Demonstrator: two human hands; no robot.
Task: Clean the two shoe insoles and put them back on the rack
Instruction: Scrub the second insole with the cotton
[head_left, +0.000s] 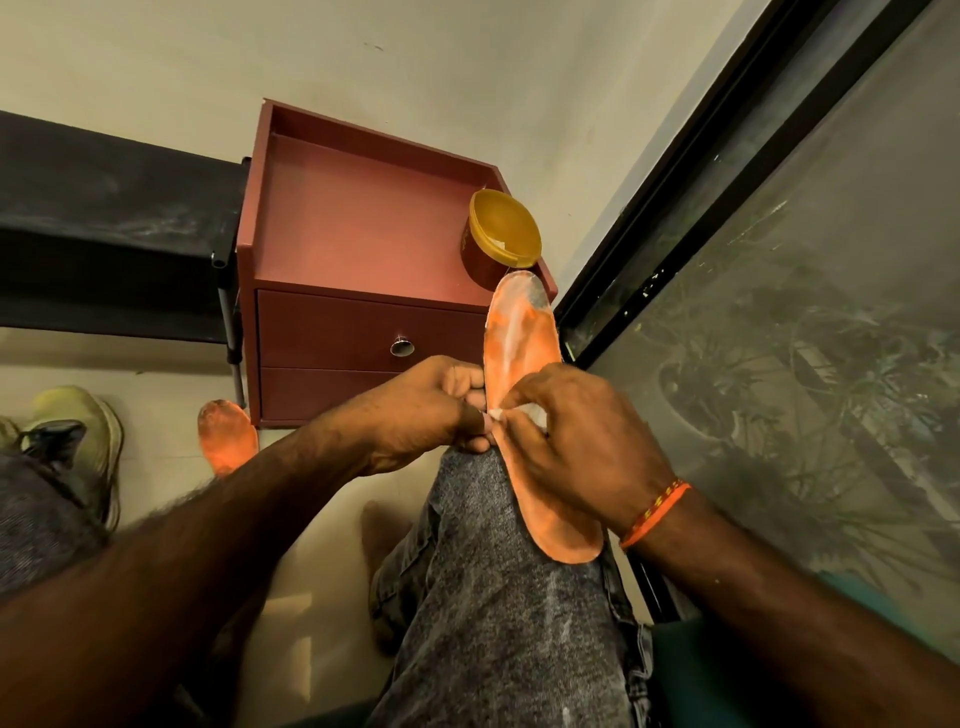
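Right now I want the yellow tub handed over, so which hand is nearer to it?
Right hand, just below the yellow tub, on the insole; left hand lies lower-left.

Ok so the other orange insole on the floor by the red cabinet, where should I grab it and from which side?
Probably by the rounded end of the second insole, pinched across its edges from above. It lies flat on the floor beside the red cabinet; the left forearm hides its near end, so only that part shows. The left hand is nearer, though both hands are busy with the insole on the knee.
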